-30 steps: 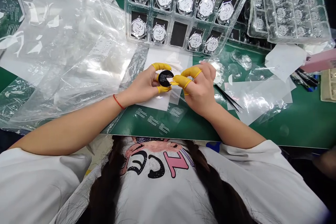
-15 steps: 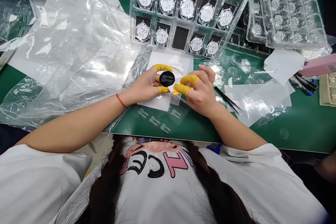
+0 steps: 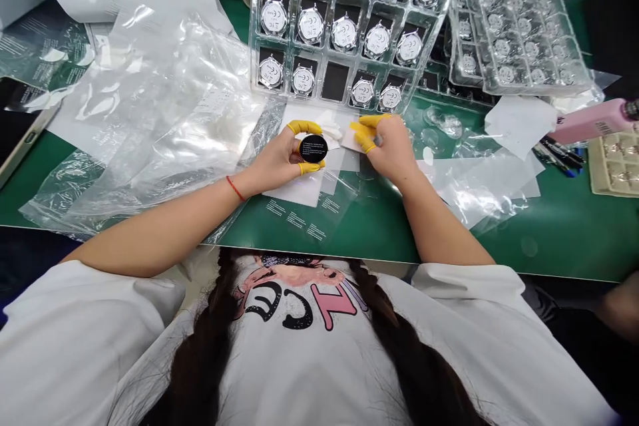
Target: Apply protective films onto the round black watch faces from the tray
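Note:
My left hand (image 3: 272,165) holds a round black disc with fine white print (image 3: 313,148) by its edge, between a thumb and fingers in yellow finger cots. My right hand (image 3: 392,152), also wearing yellow cots, sits apart from the disc to the right. Its fingertips pinch a small white piece of paper or film (image 3: 351,140), though its exact material is unclear. Beneath both hands lies a white sheet (image 3: 292,190) on the green mat (image 3: 549,239).
A clear plastic tray of round silver watch parts with white faces (image 3: 334,26) stands just beyond my hands, with a second tray (image 3: 519,33) to its right. Crumpled plastic bags (image 3: 150,93) lie to the left. A pink box (image 3: 594,123) and pens (image 3: 559,156) lie right.
My right hand has moved away from the disc, up and to the right, and now pinches the small white piece. My left hand still holds the disc. The whole view has shifted slightly.

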Motion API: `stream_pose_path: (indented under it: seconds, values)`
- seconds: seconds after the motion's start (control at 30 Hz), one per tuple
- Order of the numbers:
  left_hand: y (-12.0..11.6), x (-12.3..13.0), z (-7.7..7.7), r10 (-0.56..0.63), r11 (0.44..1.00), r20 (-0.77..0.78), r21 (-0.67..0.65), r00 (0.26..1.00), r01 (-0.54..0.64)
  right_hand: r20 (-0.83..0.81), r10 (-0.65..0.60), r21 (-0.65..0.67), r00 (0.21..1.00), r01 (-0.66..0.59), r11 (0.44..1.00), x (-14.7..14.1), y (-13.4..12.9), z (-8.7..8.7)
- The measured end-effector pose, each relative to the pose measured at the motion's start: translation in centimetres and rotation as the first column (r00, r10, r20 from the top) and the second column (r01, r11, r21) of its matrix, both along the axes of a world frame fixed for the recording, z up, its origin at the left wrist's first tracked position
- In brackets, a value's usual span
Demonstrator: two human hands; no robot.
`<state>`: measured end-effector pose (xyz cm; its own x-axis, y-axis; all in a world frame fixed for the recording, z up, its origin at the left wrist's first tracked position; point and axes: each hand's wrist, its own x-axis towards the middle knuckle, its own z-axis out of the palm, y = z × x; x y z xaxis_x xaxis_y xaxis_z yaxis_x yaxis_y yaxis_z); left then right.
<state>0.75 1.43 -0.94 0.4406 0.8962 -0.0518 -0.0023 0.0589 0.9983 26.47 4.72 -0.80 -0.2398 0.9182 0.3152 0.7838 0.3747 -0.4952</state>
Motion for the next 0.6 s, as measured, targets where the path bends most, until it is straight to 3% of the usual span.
stream_pose_path:
  seconds: [0.07, 0.17, 0.27, 0.37, 0.5, 0.6]
  values:
    - [0.1, -0.1, -0.1, -0.005, 1.000, -0.007, 0.019, 1.000, 0.005, -0.010, -0.044, -0.033, 0.999, 0.044, 0.998, -0.2, 0.2, 0.0]
    - [-0.1, -0.2, 0.1, 0.015, 0.999, -0.065, 0.051, 0.998, -0.011, -0.302, -0.040, -0.213, 0.953, -0.027, 0.977, -2.0, -1.0, 1.2]
    - [-0.6, -0.3, 0.5, 0.034, 0.999, -0.079, 0.035, 0.996, -0.031, -0.586, -0.077, -0.459, 0.807, -0.252, 0.852, -4.6, -3.0, 2.7]
    - [-1.2, -0.4, 0.8, 0.034, 0.999, -0.050, 0.007, 0.998, -0.034, -0.662, -0.103, -0.565, 0.743, -0.405, 0.719, -6.4, -4.3, 3.7]
    - [-1.6, -0.4, 1.3, 0.037, 0.998, -0.030, -0.053, 0.999, -0.039, -0.711, -0.230, -0.642, 0.665, -0.481, 0.597, -7.6, -4.5, 4.3]
    - [-1.8, -0.2, 1.9, 0.042, 0.991, -0.095, -0.120, 0.995, -0.054, -0.711, -0.339, -0.680, 0.616, -0.482, 0.552, -8.3, -4.3, 4.4]
